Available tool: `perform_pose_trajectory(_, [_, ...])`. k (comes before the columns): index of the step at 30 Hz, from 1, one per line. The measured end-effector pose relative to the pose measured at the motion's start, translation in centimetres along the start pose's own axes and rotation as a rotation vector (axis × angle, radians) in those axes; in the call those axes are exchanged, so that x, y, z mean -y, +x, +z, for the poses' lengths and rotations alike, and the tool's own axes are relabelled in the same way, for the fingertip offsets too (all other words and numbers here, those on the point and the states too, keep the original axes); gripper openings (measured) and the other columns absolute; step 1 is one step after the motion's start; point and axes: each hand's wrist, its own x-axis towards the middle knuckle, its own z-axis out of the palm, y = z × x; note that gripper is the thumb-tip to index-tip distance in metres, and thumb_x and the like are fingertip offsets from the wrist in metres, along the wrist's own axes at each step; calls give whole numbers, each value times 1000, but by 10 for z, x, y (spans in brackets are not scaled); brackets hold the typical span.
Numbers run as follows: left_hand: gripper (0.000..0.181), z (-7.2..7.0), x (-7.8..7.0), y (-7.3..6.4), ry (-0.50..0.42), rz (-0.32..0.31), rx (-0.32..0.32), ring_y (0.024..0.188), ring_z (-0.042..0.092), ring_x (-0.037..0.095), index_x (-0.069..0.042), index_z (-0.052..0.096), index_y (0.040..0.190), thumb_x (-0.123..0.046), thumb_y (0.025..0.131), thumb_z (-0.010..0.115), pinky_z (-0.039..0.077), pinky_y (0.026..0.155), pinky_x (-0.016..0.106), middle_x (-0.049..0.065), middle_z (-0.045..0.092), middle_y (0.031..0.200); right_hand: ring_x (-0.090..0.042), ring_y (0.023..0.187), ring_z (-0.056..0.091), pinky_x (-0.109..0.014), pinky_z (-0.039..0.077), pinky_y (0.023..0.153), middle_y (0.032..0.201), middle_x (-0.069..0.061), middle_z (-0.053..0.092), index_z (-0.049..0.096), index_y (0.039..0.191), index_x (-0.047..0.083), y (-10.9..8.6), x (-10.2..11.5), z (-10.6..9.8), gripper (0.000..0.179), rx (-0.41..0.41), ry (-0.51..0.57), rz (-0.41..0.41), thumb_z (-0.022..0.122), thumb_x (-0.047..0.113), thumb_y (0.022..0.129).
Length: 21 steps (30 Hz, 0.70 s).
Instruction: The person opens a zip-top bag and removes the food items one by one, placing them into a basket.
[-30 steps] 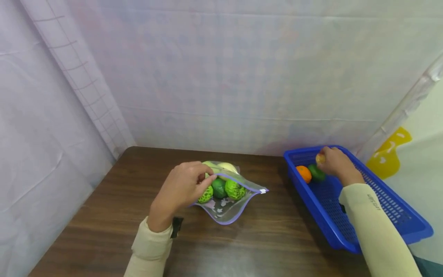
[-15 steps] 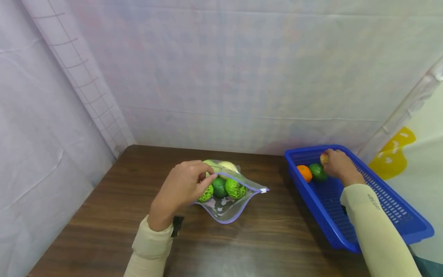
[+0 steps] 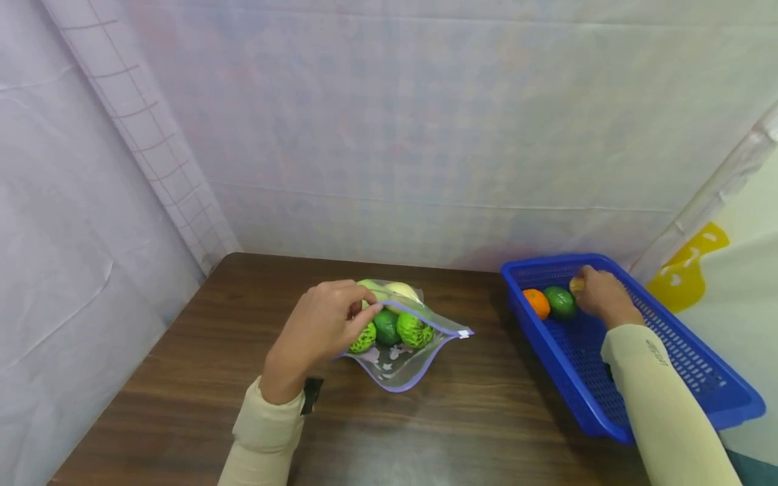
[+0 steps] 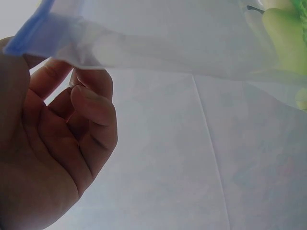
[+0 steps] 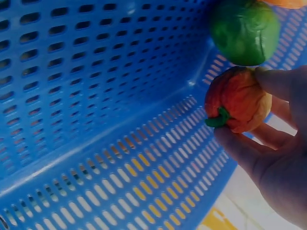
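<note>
The reddish fruit [image 5: 238, 101] is pinched by the right hand [image 3: 606, 297] inside the blue basket [image 3: 562, 381], near its far edge, just beside a green fruit [image 3: 560, 303]. The zip bag [image 3: 400, 378], plonked toward the worktop [image 3: 182, 378]'s back edge and pretty loaded with produce [image 3: 385, 327], is pinched at its rim by the left hand [image 3: 322, 324].

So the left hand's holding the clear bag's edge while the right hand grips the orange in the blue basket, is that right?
Not the orange: the right wrist view shows the right hand gripping a green-stemmed reddish fruit. The rest stands.
</note>
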Motion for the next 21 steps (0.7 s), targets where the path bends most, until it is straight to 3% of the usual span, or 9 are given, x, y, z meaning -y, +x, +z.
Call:
perform_pose_trajectory(8, [8,-1,-2,2,-7,4,7,56,44,5,-15,77,89,-23,91,74,37,50,23,-9,54,66,-60,97,55,-69,43,87,106,-42,57,48,117,-11,2,-12,7,41,4,21,25,56,20,92])
perform_pose_trajectory(13, [10,-2,-4,3,-16,2,12,56,43,5,-14,77,89,-23,90,76,37,51,23,-8,53,66,-58,100,55,-68,43,90,109,-42,56,48,117,-14,1,-16,9,43,79,41,50,51,25,99])
perform_pose_trajectory(21, [10,-1,-6,3,-16,4,19,56,43,4,-14,77,89,-23,90,76,37,51,23,-8,54,66,-54,99,54,-65,44,86,113,-43,52,40,123,-16,-5,-18,7,50,132,95,109,55,23,95])
